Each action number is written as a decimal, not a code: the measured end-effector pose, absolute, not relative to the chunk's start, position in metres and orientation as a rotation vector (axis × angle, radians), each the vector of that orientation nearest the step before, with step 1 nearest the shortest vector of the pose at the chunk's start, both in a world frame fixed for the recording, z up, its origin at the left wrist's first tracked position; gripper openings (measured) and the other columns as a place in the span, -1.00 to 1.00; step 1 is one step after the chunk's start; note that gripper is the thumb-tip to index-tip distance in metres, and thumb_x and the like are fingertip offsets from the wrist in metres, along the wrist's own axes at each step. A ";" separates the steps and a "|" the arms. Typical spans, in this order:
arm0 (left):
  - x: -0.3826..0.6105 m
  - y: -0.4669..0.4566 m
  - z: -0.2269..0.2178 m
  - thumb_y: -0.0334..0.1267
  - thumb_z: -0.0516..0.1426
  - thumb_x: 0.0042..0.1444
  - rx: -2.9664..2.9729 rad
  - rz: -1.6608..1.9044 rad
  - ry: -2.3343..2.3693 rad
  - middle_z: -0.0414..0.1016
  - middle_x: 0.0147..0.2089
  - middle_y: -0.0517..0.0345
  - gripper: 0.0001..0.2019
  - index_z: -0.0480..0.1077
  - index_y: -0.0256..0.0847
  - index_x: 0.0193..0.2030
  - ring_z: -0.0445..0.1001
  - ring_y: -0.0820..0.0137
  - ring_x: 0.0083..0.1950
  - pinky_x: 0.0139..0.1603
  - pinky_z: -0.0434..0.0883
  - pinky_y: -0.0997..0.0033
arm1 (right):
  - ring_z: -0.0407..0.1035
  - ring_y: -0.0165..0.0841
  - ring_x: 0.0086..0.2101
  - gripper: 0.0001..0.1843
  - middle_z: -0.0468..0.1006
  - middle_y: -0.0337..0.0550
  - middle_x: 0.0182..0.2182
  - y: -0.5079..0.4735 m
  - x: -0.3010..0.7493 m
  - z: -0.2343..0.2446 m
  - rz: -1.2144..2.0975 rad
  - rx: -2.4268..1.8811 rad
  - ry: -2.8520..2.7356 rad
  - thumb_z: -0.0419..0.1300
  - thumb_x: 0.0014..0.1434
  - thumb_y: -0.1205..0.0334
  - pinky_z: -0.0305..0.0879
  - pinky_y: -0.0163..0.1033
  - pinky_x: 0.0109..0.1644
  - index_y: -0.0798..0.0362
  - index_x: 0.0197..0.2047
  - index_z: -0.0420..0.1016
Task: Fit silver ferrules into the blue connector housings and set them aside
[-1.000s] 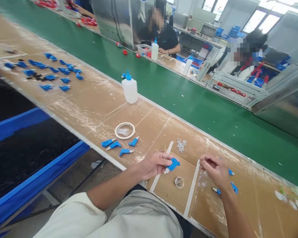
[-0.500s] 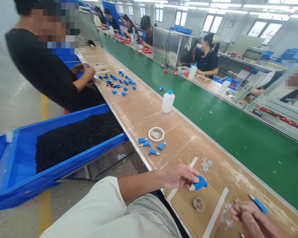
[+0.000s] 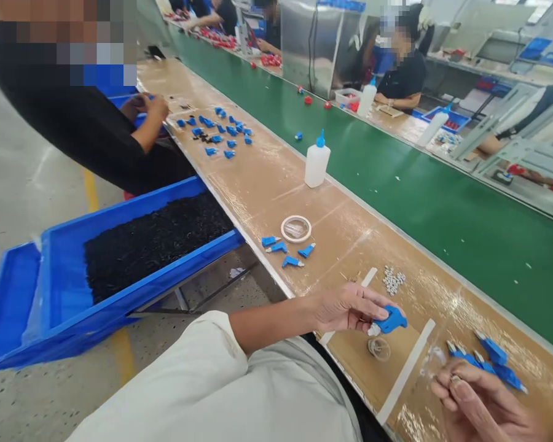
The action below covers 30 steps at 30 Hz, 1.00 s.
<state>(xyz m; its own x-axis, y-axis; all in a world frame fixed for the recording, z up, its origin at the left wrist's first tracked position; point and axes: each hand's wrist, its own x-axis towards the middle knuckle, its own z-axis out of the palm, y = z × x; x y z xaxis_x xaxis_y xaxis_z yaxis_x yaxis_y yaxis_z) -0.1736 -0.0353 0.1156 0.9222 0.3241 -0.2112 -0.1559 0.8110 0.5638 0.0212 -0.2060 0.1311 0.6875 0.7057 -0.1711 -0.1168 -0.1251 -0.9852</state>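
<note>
My left hand [image 3: 350,308] grips a blue plastic part [image 3: 391,320] with a whitish tip, above the cardboard-covered bench. My right hand [image 3: 477,393] is closed in a pinch near the lower right; whatever lies between its fingertips is too small to make out. Beyond the right hand lie several blue parts [image 3: 493,350] with pale tips. Below my left hand stands a small clear cup [image 3: 378,349] with tiny pieces in it. A cluster of small grey-white pieces [image 3: 393,279] sits farther back. Two strips of white tape [image 3: 405,371] cross the cardboard.
A roll of tape [image 3: 296,228] lies beside several blue parts [image 3: 291,261]. A white bottle with a blue cap [image 3: 317,161] stands near the green conveyor belt [image 3: 378,184]. At left is a blue bin [image 3: 64,331] of black pieces. A co-worker's hands [image 3: 154,109] are at the far-left bench.
The view has tilted down and shifted, bringing more blue parts beside my right hand into sight. My left hand still holds the blue part, and my right hand stays pinched.
</note>
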 end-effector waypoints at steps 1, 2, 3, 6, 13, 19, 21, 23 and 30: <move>-0.174 -0.036 0.116 -0.15 0.50 -0.24 0.561 0.258 0.307 0.52 -0.32 0.11 -0.48 0.62 -0.38 -0.12 0.37 0.61 -0.43 -0.45 0.23 0.56 | 0.56 -0.28 -0.54 -0.61 0.64 -0.09 -0.49 -0.205 0.014 0.135 0.774 -1.552 -0.484 0.63 -0.33 0.15 0.56 -0.35 -0.50 0.05 -0.41 0.65; -0.175 -0.037 0.116 -0.15 0.50 -0.24 0.549 0.258 0.307 0.53 -0.30 0.09 -0.48 0.62 -0.37 -0.12 0.38 0.60 -0.42 -0.45 0.24 0.57 | 0.55 -0.28 -0.55 -0.62 0.64 -0.09 -0.50 -0.204 0.007 0.138 0.794 -1.550 -0.478 0.64 -0.34 0.15 0.55 -0.36 -0.52 0.05 -0.44 0.65; -0.175 -0.038 0.115 -0.15 0.50 -0.24 0.538 0.259 0.307 0.54 -0.28 0.08 -0.48 0.62 -0.37 -0.12 0.38 0.60 -0.42 -0.45 0.24 0.57 | 0.55 -0.29 -0.56 -0.63 0.63 -0.08 -0.51 -0.203 0.000 0.140 0.809 -1.544 -0.482 0.64 -0.35 0.15 0.53 -0.37 -0.54 0.06 -0.46 0.65; -0.174 -0.042 0.112 -0.14 0.51 -0.24 0.506 0.281 0.313 0.55 -0.25 0.07 -0.48 0.62 -0.35 -0.11 0.40 0.60 -0.40 -0.44 0.27 0.59 | 0.54 -0.29 -0.59 -0.66 0.63 -0.06 -0.54 -0.198 -0.016 0.144 0.861 -1.510 -0.543 0.63 -0.30 0.11 0.52 -0.37 -0.55 0.07 -0.48 0.67; -0.168 -0.054 0.104 -0.11 0.51 -0.23 0.467 0.326 0.283 0.52 -0.29 0.11 -0.46 0.62 -0.33 -0.08 0.39 0.60 -0.41 -0.41 0.31 0.60 | 0.55 -0.29 -0.58 -0.72 0.65 -0.03 -0.53 -0.187 -0.039 0.143 0.860 -1.424 -0.657 0.56 -0.11 0.06 0.52 -0.37 -0.53 0.06 -0.42 0.70; -0.170 -0.059 0.107 -0.10 0.50 -0.20 0.528 0.384 0.270 0.57 -0.21 0.04 -0.48 0.63 -0.27 -0.07 0.44 0.53 -0.35 -0.38 0.31 0.55 | 0.57 -0.32 -0.48 -0.82 0.64 -0.07 -0.47 -0.184 -0.048 0.138 0.788 -1.431 -0.739 0.47 0.07 0.13 0.55 -0.36 -0.42 0.05 -0.34 0.69; -0.170 -0.059 0.108 -0.10 0.50 -0.19 0.554 0.409 0.270 0.58 -0.22 0.03 -0.49 0.63 -0.25 -0.07 0.46 0.49 -0.29 -0.31 0.33 0.53 | 0.56 -0.34 -0.44 -0.88 0.62 -0.11 -0.45 -0.184 -0.051 0.138 0.761 -1.428 -0.788 0.42 0.14 0.16 0.53 -0.35 -0.40 0.03 -0.31 0.67; -0.170 -0.059 0.108 -0.09 0.50 -0.18 0.579 0.438 0.267 0.58 -0.21 0.04 -0.50 0.63 -0.24 -0.07 0.48 0.47 -0.25 -0.22 0.35 0.51 | 0.52 -0.35 -0.41 -0.91 0.58 -0.14 -0.43 -0.184 -0.053 0.137 0.734 -1.429 -0.835 0.38 0.18 0.18 0.50 -0.34 -0.40 0.01 -0.30 0.66; -0.170 -0.060 0.105 -0.07 0.49 -0.17 0.644 0.472 0.263 0.59 -0.24 0.07 -0.52 0.64 -0.21 -0.09 0.50 0.43 -0.22 -0.07 0.37 0.44 | 0.39 -0.41 -0.44 -0.94 0.48 -0.18 -0.40 -0.186 -0.056 0.134 0.611 -1.512 -0.935 0.36 0.19 0.23 0.39 -0.33 -0.43 0.02 -0.32 0.63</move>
